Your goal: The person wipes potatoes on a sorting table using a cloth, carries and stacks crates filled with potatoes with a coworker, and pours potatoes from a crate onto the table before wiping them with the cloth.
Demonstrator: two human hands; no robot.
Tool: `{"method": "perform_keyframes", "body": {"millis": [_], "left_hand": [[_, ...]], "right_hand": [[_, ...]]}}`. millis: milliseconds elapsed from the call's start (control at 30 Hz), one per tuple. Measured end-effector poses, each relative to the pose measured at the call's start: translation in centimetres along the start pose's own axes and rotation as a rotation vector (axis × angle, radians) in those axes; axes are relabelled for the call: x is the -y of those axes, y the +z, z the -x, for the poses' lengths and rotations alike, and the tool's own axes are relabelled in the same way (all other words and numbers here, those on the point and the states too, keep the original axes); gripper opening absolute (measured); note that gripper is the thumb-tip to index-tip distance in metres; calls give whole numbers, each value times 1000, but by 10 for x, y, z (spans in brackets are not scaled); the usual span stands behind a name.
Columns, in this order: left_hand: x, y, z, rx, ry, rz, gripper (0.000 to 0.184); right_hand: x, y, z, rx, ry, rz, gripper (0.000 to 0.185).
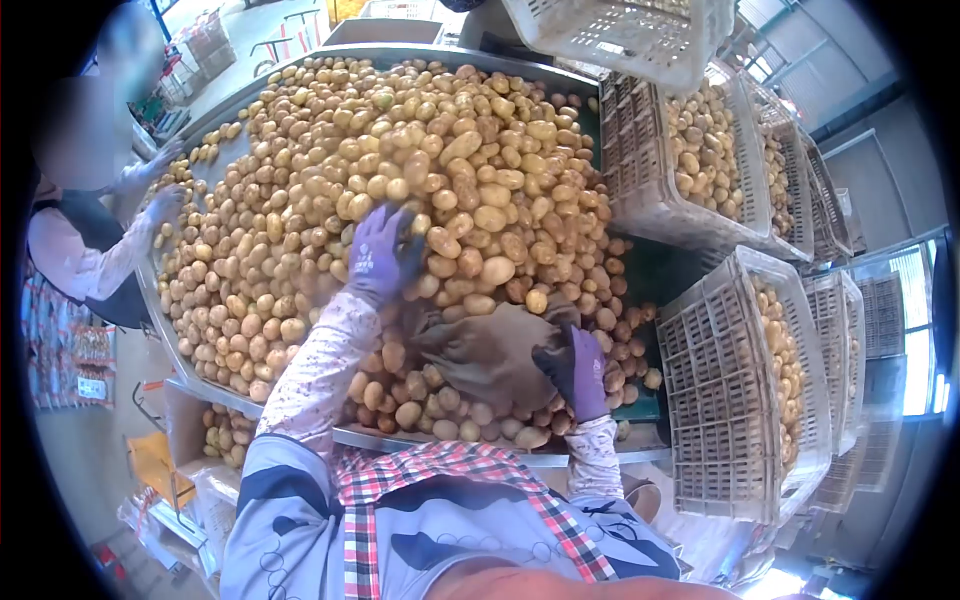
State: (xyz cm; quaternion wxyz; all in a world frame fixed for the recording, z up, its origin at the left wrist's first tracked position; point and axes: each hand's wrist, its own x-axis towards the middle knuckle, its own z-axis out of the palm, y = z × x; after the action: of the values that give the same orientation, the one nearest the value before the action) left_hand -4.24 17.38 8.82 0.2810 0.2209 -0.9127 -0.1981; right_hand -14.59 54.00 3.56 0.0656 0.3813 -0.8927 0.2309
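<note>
A big heap of potatoes [300, 190] covers the metal-edged table before me. My left hand [385, 252], in a purple glove with dark fingers, reaches onto the heap; its fingers are apart and touch potatoes, and part of them is hidden. Lower right, my right hand [580, 372] wears a matching glove and has its fingers closed on the edge of a brown cloth [490, 355]. The cloth lies crumpled over potatoes at the near side of the table.
Plastic crates of potatoes [705, 390] stand along the right, with another crate [630, 40] at the top. A metal rim [390, 440] borders the table near my body. At the left edge, a co-worker's gloved hands [165, 200] touch potatoes.
</note>
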Motion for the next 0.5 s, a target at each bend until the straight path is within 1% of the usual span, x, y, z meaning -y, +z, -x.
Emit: {"method": "perform_keyframes", "body": {"millis": [33,67,100,167,200,233,267,300,333,400,467,500], "left_hand": [[15,-6,12,36,44,-51,46],[29,-12,23,75,93,-104,47],[42,-12,35,67,88,-194,49],[52,-25,45,29,7,-92,50],[54,-29,55,2,-53,-32,51],[54,-29,66,-82,-94,-134,55],[40,-38,69,-76,16,-56,58],[16,-53,71,-70,125,18,61],[-5,-61,76,-64,229,86,65],[-33,-55,89,105,293,172,71],[-57,-39,93,39,285,197,74],[-65,-36,89,146,232,228,72]], "right_hand": [[-19,27,25,-41,-83,57,32],[-10,27,25,-61,60,-179,23],[0,27,24,-85,207,-414,15],[8,27,21,-178,267,-560,8],[12,28,20,-229,293,-634,8],[52,-17,-7,-213,316,-716,9],[87,-50,-32,-201,331,-798,9],[108,-62,-46,-298,260,-874,9],[126,-77,-60,-348,243,-996,9],[162,-102,-88,-438,213,-1250,9],[192,-122,-114,-422,91,-1257,8],[203,-127,-125,-418,31,-1260,8]]}}
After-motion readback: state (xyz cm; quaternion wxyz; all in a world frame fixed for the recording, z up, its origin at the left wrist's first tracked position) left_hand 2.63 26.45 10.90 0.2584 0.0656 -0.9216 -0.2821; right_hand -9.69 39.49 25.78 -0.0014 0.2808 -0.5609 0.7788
